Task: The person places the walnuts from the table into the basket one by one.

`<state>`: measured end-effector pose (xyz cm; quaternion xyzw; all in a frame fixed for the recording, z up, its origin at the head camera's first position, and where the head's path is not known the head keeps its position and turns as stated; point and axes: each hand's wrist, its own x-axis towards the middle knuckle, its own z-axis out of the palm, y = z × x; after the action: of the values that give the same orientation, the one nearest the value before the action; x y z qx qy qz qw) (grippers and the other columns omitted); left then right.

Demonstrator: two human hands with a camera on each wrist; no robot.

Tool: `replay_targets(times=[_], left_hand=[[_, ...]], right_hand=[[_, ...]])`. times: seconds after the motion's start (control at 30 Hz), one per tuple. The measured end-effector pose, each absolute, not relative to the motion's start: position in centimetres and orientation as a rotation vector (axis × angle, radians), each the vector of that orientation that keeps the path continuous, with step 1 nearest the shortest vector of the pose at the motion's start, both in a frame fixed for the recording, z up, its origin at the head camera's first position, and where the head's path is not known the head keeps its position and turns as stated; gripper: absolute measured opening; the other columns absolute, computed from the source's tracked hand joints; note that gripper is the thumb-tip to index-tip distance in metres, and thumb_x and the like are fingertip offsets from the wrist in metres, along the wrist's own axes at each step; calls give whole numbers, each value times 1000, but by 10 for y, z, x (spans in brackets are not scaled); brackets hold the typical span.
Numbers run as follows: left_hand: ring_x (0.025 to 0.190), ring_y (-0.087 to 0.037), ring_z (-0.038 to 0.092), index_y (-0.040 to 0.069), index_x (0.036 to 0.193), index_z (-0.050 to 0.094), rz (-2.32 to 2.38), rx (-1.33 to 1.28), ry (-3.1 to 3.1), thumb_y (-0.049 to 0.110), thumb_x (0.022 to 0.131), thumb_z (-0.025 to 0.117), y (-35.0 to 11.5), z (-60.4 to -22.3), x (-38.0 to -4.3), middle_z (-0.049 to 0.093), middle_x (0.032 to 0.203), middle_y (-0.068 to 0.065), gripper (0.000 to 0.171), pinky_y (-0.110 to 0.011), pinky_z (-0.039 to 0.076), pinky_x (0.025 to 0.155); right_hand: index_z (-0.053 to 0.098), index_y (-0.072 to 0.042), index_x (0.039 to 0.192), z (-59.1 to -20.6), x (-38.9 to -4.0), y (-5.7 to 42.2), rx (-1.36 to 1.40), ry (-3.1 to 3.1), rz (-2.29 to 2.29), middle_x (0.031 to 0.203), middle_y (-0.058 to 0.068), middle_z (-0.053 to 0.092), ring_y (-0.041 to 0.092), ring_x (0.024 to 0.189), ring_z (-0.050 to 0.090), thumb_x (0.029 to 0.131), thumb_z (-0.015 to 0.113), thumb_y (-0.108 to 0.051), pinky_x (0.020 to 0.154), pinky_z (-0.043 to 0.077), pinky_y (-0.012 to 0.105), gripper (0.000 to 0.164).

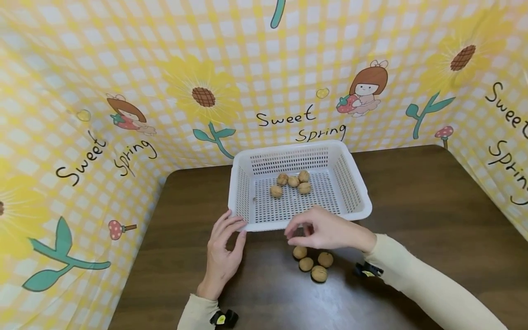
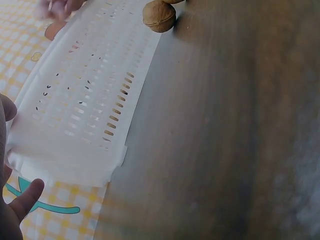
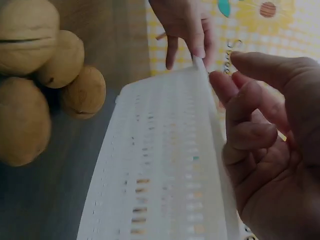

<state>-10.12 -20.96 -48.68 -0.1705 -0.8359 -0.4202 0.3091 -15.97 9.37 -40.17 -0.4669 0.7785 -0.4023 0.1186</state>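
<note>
At the near left corner of the white plastic basket (image 1: 360, 201), my left hand (image 1: 224, 256) holds the rim, thumb on the near side and fingers spread by the left side. My right hand (image 1: 323, 228) is over the basket's near rim with fingers loosely curled; in the right wrist view no object shows between its fingertips (image 3: 260, 131). Several walnuts (image 1: 304, 188) are grouped inside the basket toward its back. Just below my right hand, several more walnuts (image 1: 319, 274) lie together on the table; some show large in the right wrist view.
The dark wooden table (image 1: 185, 201) carries the basket near its back edge. A yellow checked cloth (image 1: 264, 82) with flowers and lettering rises behind the table and along both sides.
</note>
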Motion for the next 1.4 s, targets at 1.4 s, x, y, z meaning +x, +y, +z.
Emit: replay_targets(times=[1.4], left_hand=[[143, -39, 54, 11, 115, 80, -1104, -466, -2189, -3, 93, 73, -207, -486, -102, 75, 125, -13, 27, -29, 37, 127]], right_hand=[[70, -12, 135, -488, -156, 178, -912, 1911, -1214, 74, 7, 70, 3, 65, 62, 92, 81, -12, 63, 56, 21, 44]])
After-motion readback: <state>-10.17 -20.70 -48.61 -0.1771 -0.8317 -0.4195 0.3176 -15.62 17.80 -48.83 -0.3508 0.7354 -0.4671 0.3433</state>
